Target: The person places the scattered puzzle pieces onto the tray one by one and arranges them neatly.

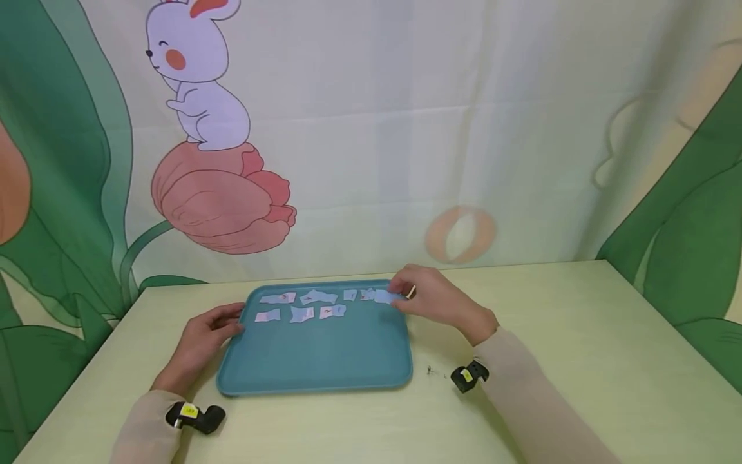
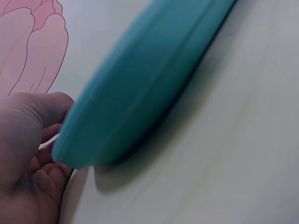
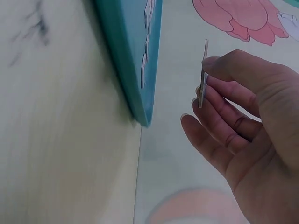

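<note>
A blue-green tray (image 1: 319, 361) lies on the table, holding two rows of pale blue and pinkish card pieces (image 1: 301, 314) with ragged edges along its far part. My left hand (image 1: 203, 335) grips the tray's left rim, thumb and fingers around the edge in the left wrist view. Over the far right corner, my right hand (image 1: 431, 296) pinches a thin pale blue card piece (image 1: 384, 296) between thumb and fingers. The right wrist view shows this piece (image 3: 203, 84) edge-on, apart from the tray (image 3: 126, 60). Its printed face is hidden there.
A pale yellow-green table (image 1: 551, 348) surrounds the tray. Small dark marks (image 1: 429, 370) show on it right of the tray. Behind hangs a curtain (image 1: 359, 142) printed with a rabbit and flowers, close to the table's far edge.
</note>
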### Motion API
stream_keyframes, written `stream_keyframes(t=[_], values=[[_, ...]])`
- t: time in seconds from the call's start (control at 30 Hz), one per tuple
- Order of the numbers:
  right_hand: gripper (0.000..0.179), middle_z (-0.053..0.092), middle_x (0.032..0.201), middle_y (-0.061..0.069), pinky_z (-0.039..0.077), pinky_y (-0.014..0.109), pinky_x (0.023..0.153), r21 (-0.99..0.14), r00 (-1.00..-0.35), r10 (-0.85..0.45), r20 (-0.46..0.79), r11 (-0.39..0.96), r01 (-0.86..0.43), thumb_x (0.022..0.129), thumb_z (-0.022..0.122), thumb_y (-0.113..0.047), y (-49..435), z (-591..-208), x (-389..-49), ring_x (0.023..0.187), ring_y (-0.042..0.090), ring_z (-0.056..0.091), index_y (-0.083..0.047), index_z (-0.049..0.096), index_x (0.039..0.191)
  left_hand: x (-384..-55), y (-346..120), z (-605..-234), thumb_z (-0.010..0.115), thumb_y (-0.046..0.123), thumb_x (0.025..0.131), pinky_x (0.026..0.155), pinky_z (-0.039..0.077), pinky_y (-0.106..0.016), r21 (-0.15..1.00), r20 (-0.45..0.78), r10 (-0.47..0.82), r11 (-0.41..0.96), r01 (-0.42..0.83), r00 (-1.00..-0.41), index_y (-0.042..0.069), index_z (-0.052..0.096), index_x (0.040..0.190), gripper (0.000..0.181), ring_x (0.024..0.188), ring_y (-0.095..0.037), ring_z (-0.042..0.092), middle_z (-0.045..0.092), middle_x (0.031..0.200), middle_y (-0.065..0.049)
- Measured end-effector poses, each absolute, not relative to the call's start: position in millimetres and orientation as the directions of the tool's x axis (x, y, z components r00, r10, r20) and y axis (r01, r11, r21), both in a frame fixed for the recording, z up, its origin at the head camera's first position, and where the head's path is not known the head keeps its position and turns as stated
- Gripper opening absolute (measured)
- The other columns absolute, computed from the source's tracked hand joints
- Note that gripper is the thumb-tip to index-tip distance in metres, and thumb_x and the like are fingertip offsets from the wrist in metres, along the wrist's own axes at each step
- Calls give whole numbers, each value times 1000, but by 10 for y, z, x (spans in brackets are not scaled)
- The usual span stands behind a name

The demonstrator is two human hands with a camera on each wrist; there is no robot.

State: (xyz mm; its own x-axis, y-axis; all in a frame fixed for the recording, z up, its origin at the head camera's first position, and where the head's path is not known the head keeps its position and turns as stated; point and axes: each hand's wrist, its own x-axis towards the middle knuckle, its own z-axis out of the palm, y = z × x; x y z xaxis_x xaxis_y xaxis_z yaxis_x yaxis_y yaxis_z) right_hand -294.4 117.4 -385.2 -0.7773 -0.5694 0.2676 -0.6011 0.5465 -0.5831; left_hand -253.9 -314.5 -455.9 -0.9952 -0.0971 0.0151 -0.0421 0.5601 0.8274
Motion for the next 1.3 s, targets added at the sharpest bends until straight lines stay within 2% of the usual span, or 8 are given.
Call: stream_keyframes(t=[0.27,0.57,0.9,1.1,1.3], values=[[19,69,102,3,58,32,88,-536,-759,-608,234,571,-622,92,80,-9,944,-3866,-3001,94,19,67,-1,77,108,-2558,-3089,-4558,61,9,107,107,53,-44,830,4,-90,555,-47,-996,-1,51,155,50,130,-38,57,56,149,-25],[19,70,104,5,56,29,88,-539,-759,-620,199,577,-613,92,80,-8,810,-3906,-3069,95,20,67,0,77,109,-2534,-3108,-4540,60,11,108,110,49,-52,826,4,-90,562,-48,-996,-1,49,156,51,132,-40,55,54,150,-26],[18,70,105,5,56,27,88,-535,-763,-622,177,590,-605,92,81,-6,761,-4015,-3108,94,19,66,-1,78,109,-2510,-3124,-4516,60,11,108,111,49,-53,823,-5,-74,566,-46,-997,-1,48,157,52,132,-40,55,54,151,-26],[20,70,106,5,56,28,89,-521,-772,-615,161,611,-596,92,81,-6,756,-4048,-3111,96,21,67,-1,78,111,-2518,-3124,-4501,59,12,109,108,52,-48,818,0,-67,574,-39,-998,-1,47,157,52,131,-39,56,54,151,-26],[21,70,108,4,56,27,91,-535,-780,-610,140,617,-578,94,81,-6,738,-4100,-3137,100,20,67,-1,78,114,-2511,-3133,-4502,60,13,109,101,56,-34,818,-3,-72,573,-44,-997,-2,47,157,52,130,-39,56,54,150,-27]])
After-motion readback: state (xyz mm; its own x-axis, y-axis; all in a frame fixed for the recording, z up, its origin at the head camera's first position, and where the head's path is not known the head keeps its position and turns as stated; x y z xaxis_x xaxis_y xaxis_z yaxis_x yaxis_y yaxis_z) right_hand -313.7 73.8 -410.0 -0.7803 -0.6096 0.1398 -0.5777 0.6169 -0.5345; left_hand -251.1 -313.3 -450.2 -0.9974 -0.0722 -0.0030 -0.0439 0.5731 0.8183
